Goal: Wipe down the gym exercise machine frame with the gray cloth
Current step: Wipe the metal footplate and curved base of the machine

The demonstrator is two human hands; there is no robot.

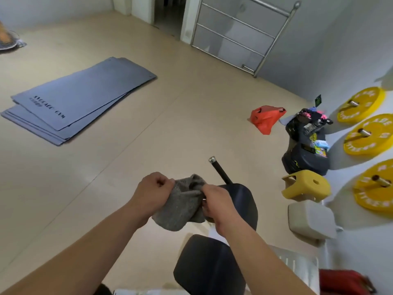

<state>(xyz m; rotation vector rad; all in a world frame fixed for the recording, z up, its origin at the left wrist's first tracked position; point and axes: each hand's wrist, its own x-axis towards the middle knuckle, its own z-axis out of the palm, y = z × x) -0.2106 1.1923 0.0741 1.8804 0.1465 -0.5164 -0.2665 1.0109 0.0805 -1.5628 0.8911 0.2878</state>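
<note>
Closest to the camera there's a black padded seat [204,267] of the machine, low in the shot. Just above it both hands have the gray cloth [180,205] bunched up between them in mid-air. The left hand [154,189] has its grip clenched on one edge, and the right hand [214,202] grips the other side, fingers curled into the fabric. So the cloth isn't on the frame, it's hanging from the hands. Right behind the right hand is another black pad [244,199], with a black bar [220,170] with a chrome tip poking up from it. Off to the right sit a yellow stool [306,184] and black bags [304,158], with yellow weight plates [370,135] on wall pegs. Further out, gray mats [78,99] are stacked on the floor.
</note>
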